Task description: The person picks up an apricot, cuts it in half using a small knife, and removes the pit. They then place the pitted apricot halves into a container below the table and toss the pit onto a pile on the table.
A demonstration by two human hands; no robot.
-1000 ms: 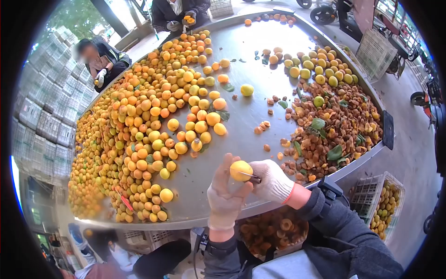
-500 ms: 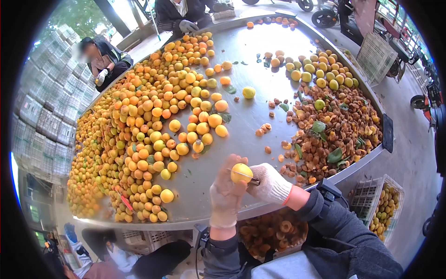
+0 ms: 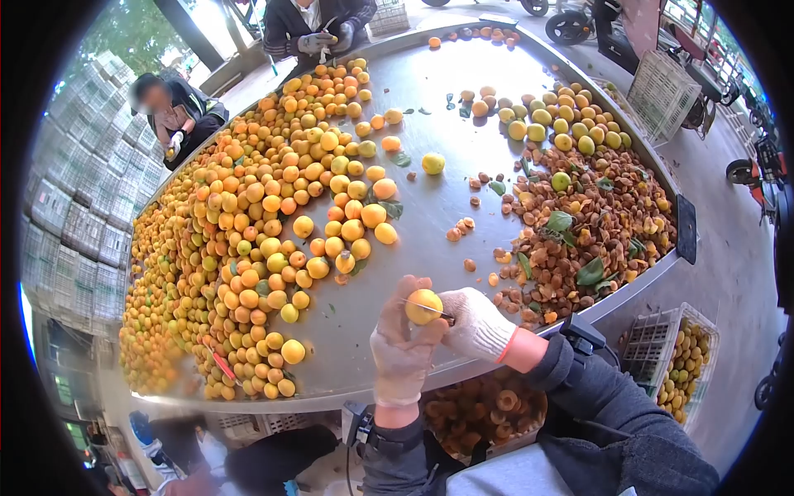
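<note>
My left hand (image 3: pixel 400 351), in a pale glove, grips a yellow apricot (image 3: pixel 423 305) upright above the table's near edge. In my right hand (image 3: pixel 478 324), also gloved, is a small knife (image 3: pixel 447 317), its blade against the lower right side of the fruit. Most of the knife handle is hidden by my fingers. A big heap of orange and yellow apricots (image 3: pixel 248 215) covers the left of the metal table (image 3: pixel 397 277). Brown pits and scraps (image 3: pixel 591 219) are piled on the right, with green leaves among them.
Below the table edge, a container holds apricot halves (image 3: pixel 488 409). A crate of apricots (image 3: pixel 682 364) stands at the right. A red-handled tool (image 3: pixel 220 364) lies on the heap. Gloved co-workers are at the far side (image 3: pixel 318 37) and left (image 3: pixel 178 116). Stacked crates (image 3: pixel 74 223) line the left.
The view has shifted slightly. My hands stay together at the apricot, which has turned a little against the blade. The far co-worker's hands have come up together off the heap.
</note>
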